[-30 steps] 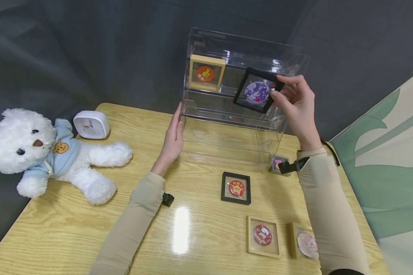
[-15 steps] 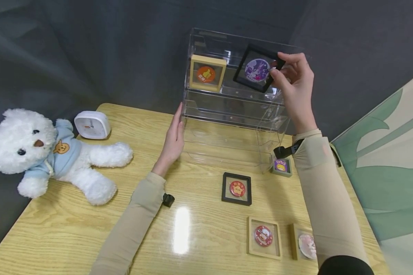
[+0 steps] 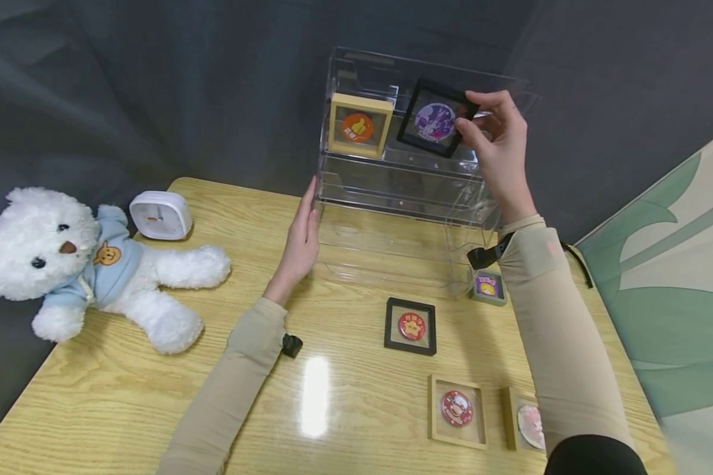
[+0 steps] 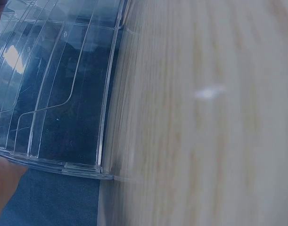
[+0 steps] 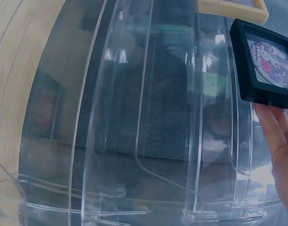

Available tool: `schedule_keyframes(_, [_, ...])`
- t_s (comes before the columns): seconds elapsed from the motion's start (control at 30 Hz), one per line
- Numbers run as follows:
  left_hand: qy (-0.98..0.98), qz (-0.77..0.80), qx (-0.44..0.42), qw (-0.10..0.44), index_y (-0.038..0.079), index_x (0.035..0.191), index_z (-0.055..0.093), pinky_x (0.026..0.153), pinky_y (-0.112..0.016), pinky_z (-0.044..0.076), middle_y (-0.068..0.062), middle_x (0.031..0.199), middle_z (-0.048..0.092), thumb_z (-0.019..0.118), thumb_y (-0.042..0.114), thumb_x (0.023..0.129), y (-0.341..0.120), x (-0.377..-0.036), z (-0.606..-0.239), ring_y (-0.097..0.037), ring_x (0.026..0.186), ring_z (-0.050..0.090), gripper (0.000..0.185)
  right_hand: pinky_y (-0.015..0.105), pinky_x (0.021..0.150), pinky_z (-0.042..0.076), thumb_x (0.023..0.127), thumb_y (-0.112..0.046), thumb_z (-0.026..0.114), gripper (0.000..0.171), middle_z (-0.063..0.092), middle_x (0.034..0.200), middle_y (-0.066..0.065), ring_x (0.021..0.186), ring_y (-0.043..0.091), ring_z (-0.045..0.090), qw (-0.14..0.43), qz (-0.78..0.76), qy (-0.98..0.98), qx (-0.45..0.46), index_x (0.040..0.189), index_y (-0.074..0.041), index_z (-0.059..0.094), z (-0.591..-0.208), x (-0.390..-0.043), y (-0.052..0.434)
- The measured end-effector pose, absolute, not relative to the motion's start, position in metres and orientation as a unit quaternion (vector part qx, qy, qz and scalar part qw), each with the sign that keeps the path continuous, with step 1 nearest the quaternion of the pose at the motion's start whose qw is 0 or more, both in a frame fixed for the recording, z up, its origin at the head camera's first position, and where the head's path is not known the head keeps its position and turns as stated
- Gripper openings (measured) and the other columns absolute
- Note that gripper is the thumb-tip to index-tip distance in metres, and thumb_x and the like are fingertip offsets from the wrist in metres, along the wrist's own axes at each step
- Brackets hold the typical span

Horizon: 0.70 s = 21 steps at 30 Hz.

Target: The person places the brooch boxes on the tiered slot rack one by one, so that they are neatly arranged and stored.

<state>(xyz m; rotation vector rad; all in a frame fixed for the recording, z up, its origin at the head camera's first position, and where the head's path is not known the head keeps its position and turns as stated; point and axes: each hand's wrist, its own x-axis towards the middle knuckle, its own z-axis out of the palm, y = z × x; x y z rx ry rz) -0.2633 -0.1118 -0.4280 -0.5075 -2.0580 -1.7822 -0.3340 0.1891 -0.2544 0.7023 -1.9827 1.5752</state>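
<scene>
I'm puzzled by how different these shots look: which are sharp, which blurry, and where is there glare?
Head view: sharp, with a bright glare patch on the glossy wooden table. Left wrist view: the wood is smeared with blur. Right wrist view: reflections streak the clear acrylic display case, yet the black-framed purple badge reads clearly.

The display case point(image 3: 404, 178) is clear plastic, smooth and glossy, with bright glints along its stepped shelves and edges. The black frame point(image 3: 430, 119) looks like matt black plastic, its window a shiny clear film over a glossy printed badge. The tan frame point(image 3: 358, 125) beside it has a dull, wood-coloured finish. The surface point(image 3: 333, 409) is pale wood grain under a slick lacquer that throws back a white lamp glare. The teddy bear point(image 3: 89, 270) is fluffy white plush in a soft blue cloth top. The clock point(image 3: 159, 214) is smooth white plastic. The backdrop point(image 3: 154, 79) is matt dark grey cloth, loosely creased
</scene>
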Motion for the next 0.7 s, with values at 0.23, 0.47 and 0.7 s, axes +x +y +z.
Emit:
schedule_keyframes(0.23, [-0.729, -0.633, -0.18, 0.188, 0.007, 0.172, 0.017, 0.13, -0.033, 0.022, -0.012, 0.177, 0.018, 0.025, 0.004, 0.116, -0.112, -0.263, -0.428, -0.026, 0.162, 0.019, 0.056, 0.02, 0.078, 0.062, 0.1, 0.005, 0.071, 0.03, 0.066, 0.114, 0.006, 0.087, 0.017, 0.065, 0.242, 0.586, -0.729, 0.258, 0.128, -0.006, 0.072, -0.257, -0.336, 0.185])
schedule_keyframes(0.47, [-0.73, -0.632, -0.181, 0.187, 0.007, 0.172, 0.016, 0.13, -0.032, 0.021, -0.012, 0.178, 0.016, 0.025, 0.004, 0.117, -0.114, -0.261, -0.427, -0.025, 0.162, 0.019, 0.056, 0.019, 0.076, 0.06, 0.1, 0.005, 0.071, 0.031, 0.067, 0.114, 0.005, 0.087, 0.016, 0.065, 0.247, 0.574, -0.737, 0.258, 0.128, -0.006, 0.072, -0.259, -0.336, 0.182])
schedule_keyframes(0.7, [-0.736, -0.625, -0.177, 0.191, 0.007, 0.172, 0.016, 0.13, -0.031, 0.019, -0.013, 0.177, 0.017, 0.026, 0.005, 0.117, -0.116, -0.26, -0.426, -0.025, 0.162, 0.02, 0.056, 0.02, 0.077, 0.061, 0.099, 0.006, 0.07, 0.031, 0.063, 0.116, 0.006, 0.087, 0.016, 0.064, 0.241, 0.577, -0.732, 0.268, 0.129, -0.005, 0.072, -0.259, -0.338, 0.177])
